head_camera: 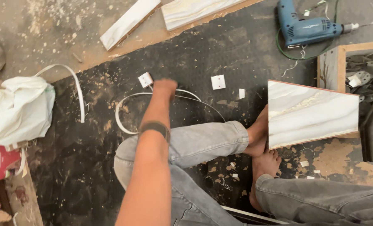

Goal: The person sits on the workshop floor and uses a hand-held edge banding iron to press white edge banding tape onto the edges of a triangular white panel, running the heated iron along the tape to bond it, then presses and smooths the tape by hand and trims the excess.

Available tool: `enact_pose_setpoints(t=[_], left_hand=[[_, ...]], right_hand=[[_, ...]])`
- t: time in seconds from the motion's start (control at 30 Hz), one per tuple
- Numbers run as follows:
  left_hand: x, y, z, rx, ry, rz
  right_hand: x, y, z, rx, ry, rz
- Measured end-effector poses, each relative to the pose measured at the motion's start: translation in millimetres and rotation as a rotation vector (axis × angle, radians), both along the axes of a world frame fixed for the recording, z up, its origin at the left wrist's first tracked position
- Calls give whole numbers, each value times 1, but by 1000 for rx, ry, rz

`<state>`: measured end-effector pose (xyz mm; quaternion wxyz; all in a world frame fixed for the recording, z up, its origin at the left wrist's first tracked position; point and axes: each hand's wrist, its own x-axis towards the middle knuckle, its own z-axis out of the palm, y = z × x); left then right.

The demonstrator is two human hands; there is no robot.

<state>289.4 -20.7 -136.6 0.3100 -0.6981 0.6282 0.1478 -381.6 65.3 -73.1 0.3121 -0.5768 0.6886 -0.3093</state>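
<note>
Viewpoint: head camera looking down at a seated person on a dark rubber mat [220,54] strewn with sawdust.
Left hand: the left hand [165,87] reaches forward across the grey-trousered knee; motion blur hides the fingers, so whether they are spread, pressed together or pinching cannot be told.
Right hand: not in view.
Thing reached for: a loop of white edge-banding strip [123,122] lies on the mat directly beneath and around the left hand; contact with it cannot be confirmed.
Nearest small piece: a small white square offcut [145,79] lies just beside the left hand, on its left.
Other offcuts: a second white square [218,82] and a narrow white sliver [241,93] lie to the right, apart from the hand; three small white pieces in all.
Marble-pattern panels: one laminated panel [312,113] rests by the bare feet, its near edge showing raw brown core; two more laminated strips [130,23] lie at the top of the view.
Progress, judged: the panel's visible edge seems not yet banded and the strip lies loose, so the work appears early; cutting scraps suggest some trimming is done.
Tools: one blue electric drill [307,27] lies at the upper right, well apart from the hand.
Surroundings: one white plastic bag [19,109] sits at the left, with a second loose strip [75,86] curving beside it.
</note>
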Motion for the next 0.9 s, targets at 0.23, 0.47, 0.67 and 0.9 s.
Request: enact_pose_setpoints(t=[0.23,0.47,0.67,0.9], left_hand=[[-15,-11,12,-41,37,-81],[-67,-54,148,-643,426,3],[-229,-33,175,-650,625,-482],[-306,21,162,-571,962,-592]], right_hand=[[-20,23,7,22,-15,-51],[6,4,48,-46,-335,-103],[69,-35,85,336,-682,125],[93,-29,71,528,-873,10]])
